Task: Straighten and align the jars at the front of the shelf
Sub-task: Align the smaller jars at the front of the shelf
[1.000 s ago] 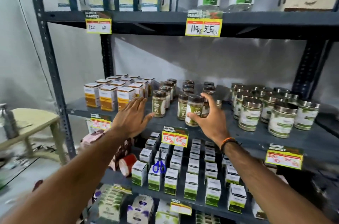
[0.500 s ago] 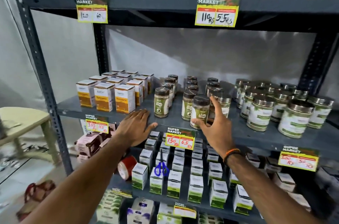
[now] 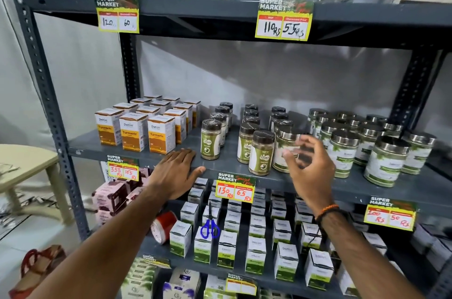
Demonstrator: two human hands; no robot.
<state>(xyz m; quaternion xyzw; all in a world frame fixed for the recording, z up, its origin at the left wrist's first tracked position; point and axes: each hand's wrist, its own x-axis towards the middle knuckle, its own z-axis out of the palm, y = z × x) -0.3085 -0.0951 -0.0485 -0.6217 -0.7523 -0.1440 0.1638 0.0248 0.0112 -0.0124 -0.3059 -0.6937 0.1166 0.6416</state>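
"Gaska" jars [image 3: 261, 153] stand near the shelf [image 3: 342, 186] front edge; left hand [image 3: 175, 172] lies flat, right hand [image 3: 309, 166] spread, both holding nothing.

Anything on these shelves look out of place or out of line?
Yes. Blue-handled scissors sit among the white boxes on the lower shelf. On the middle shelf, the front brown-lidded jar stands forward of its neighbours' line.
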